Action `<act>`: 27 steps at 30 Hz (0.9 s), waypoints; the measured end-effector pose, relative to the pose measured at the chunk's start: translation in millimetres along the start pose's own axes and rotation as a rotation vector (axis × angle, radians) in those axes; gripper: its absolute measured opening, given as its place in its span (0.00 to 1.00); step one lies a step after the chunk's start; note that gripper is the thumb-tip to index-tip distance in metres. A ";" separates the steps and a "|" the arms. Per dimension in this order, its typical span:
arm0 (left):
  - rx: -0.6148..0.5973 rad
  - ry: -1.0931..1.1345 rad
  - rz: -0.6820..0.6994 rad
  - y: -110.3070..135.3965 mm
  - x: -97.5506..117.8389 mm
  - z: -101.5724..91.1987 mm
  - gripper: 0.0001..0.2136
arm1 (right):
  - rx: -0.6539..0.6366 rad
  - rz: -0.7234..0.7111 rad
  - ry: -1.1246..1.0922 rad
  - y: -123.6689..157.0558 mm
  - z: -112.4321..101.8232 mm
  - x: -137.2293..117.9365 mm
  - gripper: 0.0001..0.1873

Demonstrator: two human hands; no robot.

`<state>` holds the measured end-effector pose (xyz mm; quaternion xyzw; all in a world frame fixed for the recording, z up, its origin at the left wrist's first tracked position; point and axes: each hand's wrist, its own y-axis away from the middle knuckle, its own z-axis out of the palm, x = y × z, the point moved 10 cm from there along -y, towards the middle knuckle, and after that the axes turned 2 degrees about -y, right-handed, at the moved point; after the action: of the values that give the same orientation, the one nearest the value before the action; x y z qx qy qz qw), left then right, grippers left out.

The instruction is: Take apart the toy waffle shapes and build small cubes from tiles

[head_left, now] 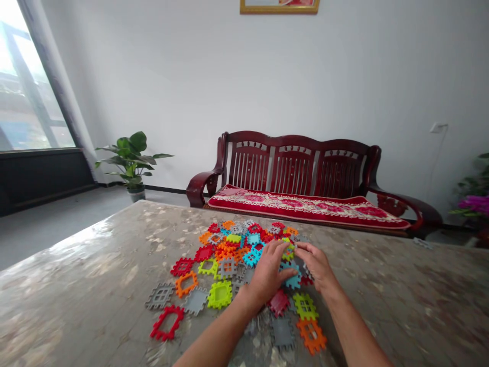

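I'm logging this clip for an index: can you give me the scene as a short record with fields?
surface: marbled table
things: pile of coloured plastic tiles
left hand: palm down on the pile
right hand: palm down on the pile, fingertips close to the left hand's
grip: cannot tell for either hand
background: red wooden bench, potted plant

Interlocking plastic tiles, heaped loosely under my fingers.

They are flat squares with notched edges in red, orange, lime green, blue and grey. Some are gridded and some are open frames, and they lie overlapping on the table. A blue tile sits between my left hand and my right hand. A lime-green tile meets both sets of fingertips, though my grip on it is unclear. A red frame lies apart, near left.
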<state>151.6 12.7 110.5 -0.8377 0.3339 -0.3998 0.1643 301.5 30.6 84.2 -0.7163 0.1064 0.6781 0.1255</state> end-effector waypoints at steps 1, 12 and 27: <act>0.018 -0.002 0.010 -2.6 0.4 -6.8 0.30 | -0.010 -0.007 -0.011 -0.8 4.7 -5.4 0.20; 0.167 -0.149 -0.078 -6.9 -57.8 -61.2 0.21 | -0.073 -0.089 -0.072 -37.9 85.4 -14.5 0.20; 0.125 -0.524 -0.452 8.4 -91.1 -87.8 0.20 | -0.008 -0.187 0.140 -30.2 22.1 8.5 0.26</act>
<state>37.8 68.9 109.9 -0.9528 0.0613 -0.2175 0.2029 290.9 66.5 75.8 -0.7691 0.0450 0.6123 0.1774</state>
